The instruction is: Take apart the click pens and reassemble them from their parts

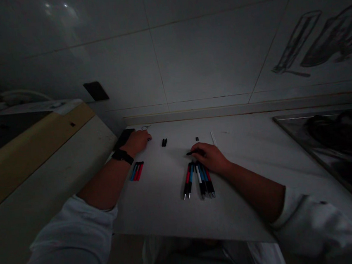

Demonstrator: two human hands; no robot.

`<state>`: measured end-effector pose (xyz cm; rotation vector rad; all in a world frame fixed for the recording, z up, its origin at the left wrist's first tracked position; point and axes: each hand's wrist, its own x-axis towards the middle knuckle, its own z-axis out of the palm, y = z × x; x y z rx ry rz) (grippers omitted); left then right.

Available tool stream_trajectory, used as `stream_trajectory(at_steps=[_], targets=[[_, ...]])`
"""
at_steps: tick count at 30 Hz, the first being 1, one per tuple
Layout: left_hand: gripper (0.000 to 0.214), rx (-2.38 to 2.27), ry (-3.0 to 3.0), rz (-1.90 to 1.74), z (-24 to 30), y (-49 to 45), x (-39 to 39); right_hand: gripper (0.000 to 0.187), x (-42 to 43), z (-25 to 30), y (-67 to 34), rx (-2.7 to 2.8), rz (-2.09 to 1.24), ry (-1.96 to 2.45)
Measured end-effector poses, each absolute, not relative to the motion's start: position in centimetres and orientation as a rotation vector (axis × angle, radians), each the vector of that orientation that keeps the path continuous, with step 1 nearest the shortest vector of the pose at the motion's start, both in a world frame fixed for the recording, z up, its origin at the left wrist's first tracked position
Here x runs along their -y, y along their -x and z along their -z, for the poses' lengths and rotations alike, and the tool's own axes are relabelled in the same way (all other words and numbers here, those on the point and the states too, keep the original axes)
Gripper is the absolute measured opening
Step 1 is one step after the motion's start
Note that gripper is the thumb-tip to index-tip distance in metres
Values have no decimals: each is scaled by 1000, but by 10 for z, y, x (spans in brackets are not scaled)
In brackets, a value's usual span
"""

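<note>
The scene is dim. My right hand (211, 157) rests on the white table (171, 207), fingers curled around a black pen part (193, 152) that pokes out to the left. Just below it lies a row of several pens (198, 180) with red, blue, white and black barrels. My left hand (138, 142), with a black watch (122, 156) on the wrist, lies farther back left, fingers curled on the table beside a small metal piece (146, 127). What it grips, if anything, is hidden.
A few red and blue pen barrels (137, 171) lie near my left wrist. Small black caps (164, 142) sit mid-table, a thin white refill (213, 138) farther right. A dark flat object (123, 138) lies at the back left corner; a dark glossy panel (336, 149) is at right.
</note>
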<state>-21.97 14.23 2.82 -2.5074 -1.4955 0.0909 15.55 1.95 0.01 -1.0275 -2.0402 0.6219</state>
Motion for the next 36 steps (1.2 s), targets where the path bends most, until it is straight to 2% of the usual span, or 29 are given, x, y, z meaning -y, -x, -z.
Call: stream_trajectory(at_steps=[36], targets=[[39,1454,2564,-89,-28,223,-146,10,-22,0,-158,2098,-619,1044]])
